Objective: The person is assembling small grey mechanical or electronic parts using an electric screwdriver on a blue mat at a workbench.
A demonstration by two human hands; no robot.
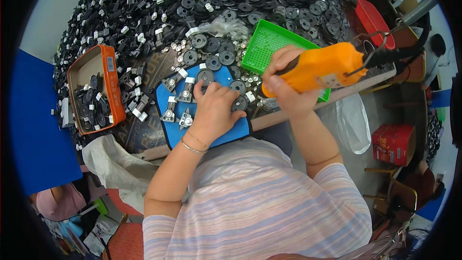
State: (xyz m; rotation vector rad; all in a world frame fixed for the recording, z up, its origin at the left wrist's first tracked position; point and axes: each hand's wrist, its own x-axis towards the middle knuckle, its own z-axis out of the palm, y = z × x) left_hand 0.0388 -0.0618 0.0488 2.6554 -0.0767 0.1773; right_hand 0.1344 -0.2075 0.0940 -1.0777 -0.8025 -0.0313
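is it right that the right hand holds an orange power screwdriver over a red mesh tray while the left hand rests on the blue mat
Not quite: the mesh tray is green, not red, as the head view shows. The rest stands: the right hand holds the orange power screwdriver over that tray, and the left hand rests on the blue mat among the small parts.

Right hand [284, 84] around orange power screwdriver [327, 65], left hand [214, 110] on blue mat [166, 94].

Orange power screwdriver [321, 66], blue work mat [219, 130], green perforated tray [269, 43], orange tin box [94, 86], black discs [250, 0] with white-capped silver brackets [185, 91], red basket [373, 21], red carton [393, 143], pastel pink-lilac-blue striped shirt [255, 207].
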